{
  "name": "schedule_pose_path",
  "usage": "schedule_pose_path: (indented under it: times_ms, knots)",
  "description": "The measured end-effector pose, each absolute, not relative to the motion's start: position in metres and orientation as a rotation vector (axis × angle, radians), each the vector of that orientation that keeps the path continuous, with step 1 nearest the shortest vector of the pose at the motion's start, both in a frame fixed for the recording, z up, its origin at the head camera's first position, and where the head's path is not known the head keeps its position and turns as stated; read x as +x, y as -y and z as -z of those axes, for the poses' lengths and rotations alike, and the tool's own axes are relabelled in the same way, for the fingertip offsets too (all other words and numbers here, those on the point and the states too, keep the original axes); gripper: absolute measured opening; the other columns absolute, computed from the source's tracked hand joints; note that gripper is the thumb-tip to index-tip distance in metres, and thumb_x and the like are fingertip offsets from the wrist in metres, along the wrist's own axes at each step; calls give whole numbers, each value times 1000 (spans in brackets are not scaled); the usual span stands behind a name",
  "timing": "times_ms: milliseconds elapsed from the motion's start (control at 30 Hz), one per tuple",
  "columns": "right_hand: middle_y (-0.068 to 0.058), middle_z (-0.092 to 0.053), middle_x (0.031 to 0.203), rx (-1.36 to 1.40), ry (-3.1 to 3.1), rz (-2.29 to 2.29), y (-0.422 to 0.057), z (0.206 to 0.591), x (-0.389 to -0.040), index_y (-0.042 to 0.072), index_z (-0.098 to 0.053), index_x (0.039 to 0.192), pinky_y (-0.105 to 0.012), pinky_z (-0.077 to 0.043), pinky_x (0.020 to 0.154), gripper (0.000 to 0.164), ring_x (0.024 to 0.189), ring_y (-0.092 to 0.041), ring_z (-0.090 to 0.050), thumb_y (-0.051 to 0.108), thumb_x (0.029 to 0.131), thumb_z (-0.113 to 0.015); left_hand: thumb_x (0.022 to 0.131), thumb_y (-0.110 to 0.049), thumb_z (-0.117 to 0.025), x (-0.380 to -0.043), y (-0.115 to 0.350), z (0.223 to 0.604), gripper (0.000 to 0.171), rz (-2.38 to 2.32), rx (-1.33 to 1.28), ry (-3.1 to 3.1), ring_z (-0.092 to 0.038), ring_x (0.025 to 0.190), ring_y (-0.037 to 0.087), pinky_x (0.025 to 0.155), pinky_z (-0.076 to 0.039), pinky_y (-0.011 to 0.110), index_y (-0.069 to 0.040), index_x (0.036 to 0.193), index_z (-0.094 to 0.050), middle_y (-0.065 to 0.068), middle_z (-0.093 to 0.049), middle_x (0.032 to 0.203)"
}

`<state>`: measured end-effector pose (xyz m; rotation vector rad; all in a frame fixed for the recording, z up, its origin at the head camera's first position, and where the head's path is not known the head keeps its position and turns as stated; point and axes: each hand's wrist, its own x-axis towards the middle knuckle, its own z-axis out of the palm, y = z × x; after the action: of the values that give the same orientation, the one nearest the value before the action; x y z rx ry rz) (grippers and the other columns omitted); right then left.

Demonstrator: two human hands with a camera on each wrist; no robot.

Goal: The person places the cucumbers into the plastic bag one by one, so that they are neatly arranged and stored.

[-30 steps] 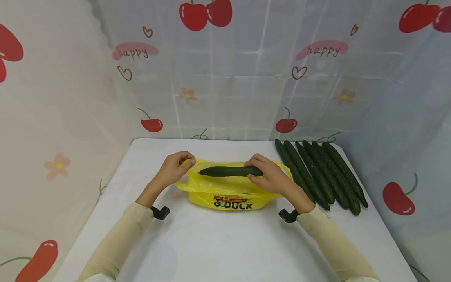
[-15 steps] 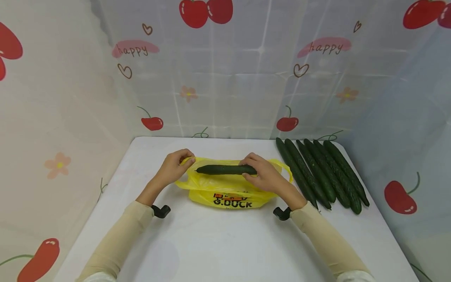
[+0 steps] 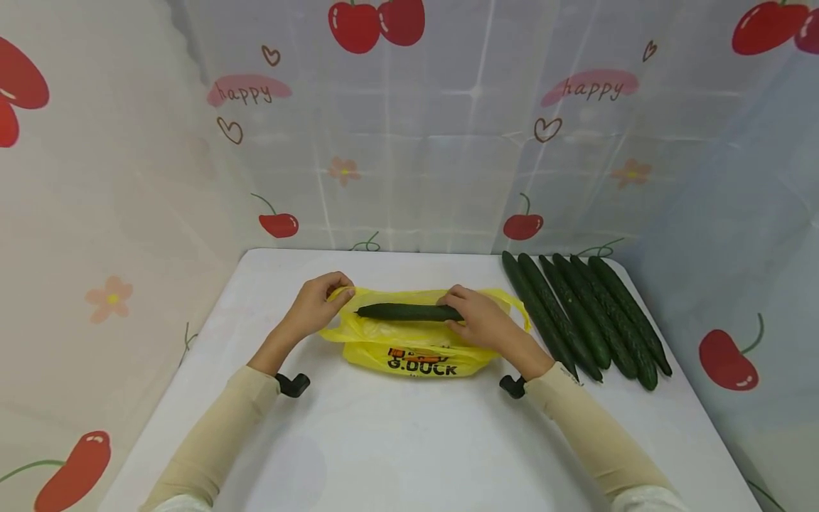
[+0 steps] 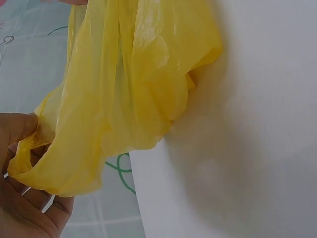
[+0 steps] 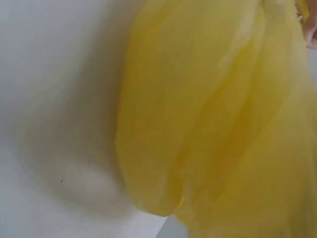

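Observation:
A yellow plastic bag with "G.DUCK" print lies mid-table, its mouth facing up. My left hand pinches the bag's left handle between thumb and fingers; the left wrist view shows this hand with the plastic looped over its fingers. In my right hand is the right end of a dark green cucumber, held level at the bag's mouth. The palm covers that end. Yellow plastic fills most of the right wrist view and hides the cucumber there.
Several cucumbers lie side by side at the table's back right, close to my right forearm. The white table meets printed curtains at its back edge.
The cucumber and right hand have shifted left over the bag, then sunk slightly toward its mouth. The left hand keeps its hold on the handle, nearly still.

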<state>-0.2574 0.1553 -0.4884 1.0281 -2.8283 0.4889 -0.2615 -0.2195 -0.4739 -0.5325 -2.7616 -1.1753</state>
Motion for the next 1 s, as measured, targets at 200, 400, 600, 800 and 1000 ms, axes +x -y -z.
schedule_pose_path:
  times_ms: [200, 400, 600, 800, 1000]
  knots:
    - [-4, -71, 133, 927, 2907, -357, -155, 495, -261, 16, -70, 134, -46, -59, 107, 39, 119, -25, -72, 24, 97, -81, 108, -27, -67, -262, 219, 475, 10, 1180, -534, 2751, -55, 82, 22, 76, -46, 37, -19, 109, -72, 2, -69, 95]
    - [-3, -74, 126, 916, 2915, -221, -154, 503, -265, 17, -70, 132, -45, -60, 100, 37, 113, -24, -73, 26, 97, -81, 108, -28, -67, -262, 219, 475, 10, 1181, -547, 2751, -57, 83, 23, 78, -48, 38, -19, 109, -72, 2, -71, 96]
    - [-8, -75, 124, 919, 2920, -138, -151, 504, -267, 14, -69, 132, -49, -60, 98, 35, 112, -31, -74, 24, 100, -77, 108, -28, -67, -263, 220, 473, 10, 1136, -527, 2761, -57, 83, 21, 77, -48, 36, -20, 109, -72, 1, -71, 97]
    - [-13, -75, 117, 803, 2938, -226, -150, 505, -269, 7, -69, 131, -49, -61, 94, 32, 106, -33, -74, 21, 103, -73, 108, -29, -67, -263, 220, 474, 10, 1130, -529, 2767, -49, 69, 20, 66, -42, 31, -20, 109, -72, 0, -68, 92]
    - [-17, -74, 119, 536, 2892, -201, -149, 509, -272, 4, -70, 123, -52, -61, 93, 31, 108, -39, -72, 28, 104, -72, 108, -29, -67, -262, 219, 474, 10, 1132, -518, 2772, -48, 68, 19, 67, -43, 31, -21, 109, -72, 0, -70, 94]
